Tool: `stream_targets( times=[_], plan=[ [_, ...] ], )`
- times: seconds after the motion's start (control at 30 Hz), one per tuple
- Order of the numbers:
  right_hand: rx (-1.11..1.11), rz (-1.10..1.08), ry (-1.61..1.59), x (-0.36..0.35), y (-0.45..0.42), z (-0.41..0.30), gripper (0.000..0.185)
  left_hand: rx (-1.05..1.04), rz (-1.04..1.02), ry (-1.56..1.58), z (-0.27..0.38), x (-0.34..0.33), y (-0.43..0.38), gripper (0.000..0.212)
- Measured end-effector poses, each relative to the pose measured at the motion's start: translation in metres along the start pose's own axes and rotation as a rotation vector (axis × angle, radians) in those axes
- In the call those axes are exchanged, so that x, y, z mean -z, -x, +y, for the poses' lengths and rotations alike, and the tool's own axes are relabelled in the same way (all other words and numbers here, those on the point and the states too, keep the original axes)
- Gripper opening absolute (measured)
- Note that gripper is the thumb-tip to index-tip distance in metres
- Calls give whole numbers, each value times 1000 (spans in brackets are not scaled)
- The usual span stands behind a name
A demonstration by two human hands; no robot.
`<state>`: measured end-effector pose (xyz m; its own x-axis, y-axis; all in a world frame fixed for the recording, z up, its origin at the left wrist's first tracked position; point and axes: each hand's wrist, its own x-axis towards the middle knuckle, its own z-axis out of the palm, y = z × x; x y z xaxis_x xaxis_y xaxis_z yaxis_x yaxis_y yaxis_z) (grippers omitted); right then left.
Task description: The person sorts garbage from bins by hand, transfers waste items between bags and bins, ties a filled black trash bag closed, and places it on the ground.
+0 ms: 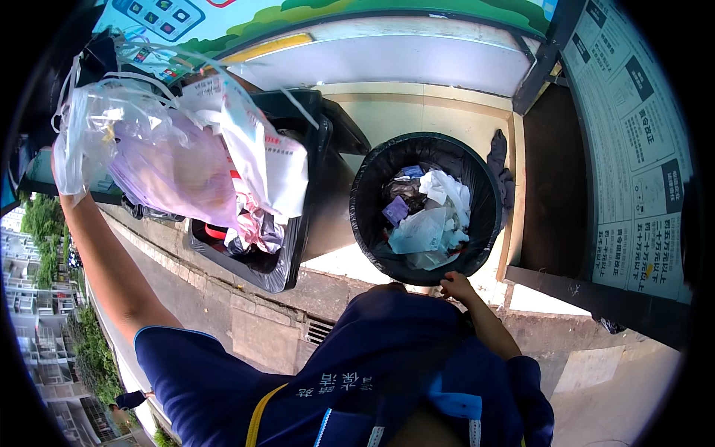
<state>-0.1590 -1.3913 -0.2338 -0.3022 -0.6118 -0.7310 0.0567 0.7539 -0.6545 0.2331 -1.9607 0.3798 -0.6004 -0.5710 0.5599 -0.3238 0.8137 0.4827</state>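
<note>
My left hand is raised at the left, mostly hidden behind clear and white plastic bags that hang from it. Among them are a pinkish-purple plastic bag and a white printed bag, over a large dark wheeled bin with a black liner and crumpled refuse inside. Below the rim of a round black-lined bin, my right hand has its fingers curled at the edge; whether they grip the liner is unclear. That bin holds white tissues, a pale plastic bag and a small purple packet.
A dark cloth lies right of the round bin, on the tiled ledge. Printed boards stand ahead and at the right. A dark metal beam runs at lower right. A drain grate is near my body; a person is far left.
</note>
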Motion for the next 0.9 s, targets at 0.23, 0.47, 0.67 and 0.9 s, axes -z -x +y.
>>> stream_targets(
  times=[0.23, 0.47, 0.67, 0.9],
  plan=[
    [-3, -2, 5, -4, -18, 29, 52, 44, 165, -242, -68, -150, 52, 22],
    [53, 141, 79, -14, -24, 107, 38, 187, -924, -1074, -200, -338, 265, 15],
    [-119, 184, 144, -6, 10, 98, 38, 342, -813, -1038, -221, -352, 261, 30],
    [15, 114, 313, -14, 32, 30, 33, 819, -696, -979, -203, -317, 229, 73]
  ],
)
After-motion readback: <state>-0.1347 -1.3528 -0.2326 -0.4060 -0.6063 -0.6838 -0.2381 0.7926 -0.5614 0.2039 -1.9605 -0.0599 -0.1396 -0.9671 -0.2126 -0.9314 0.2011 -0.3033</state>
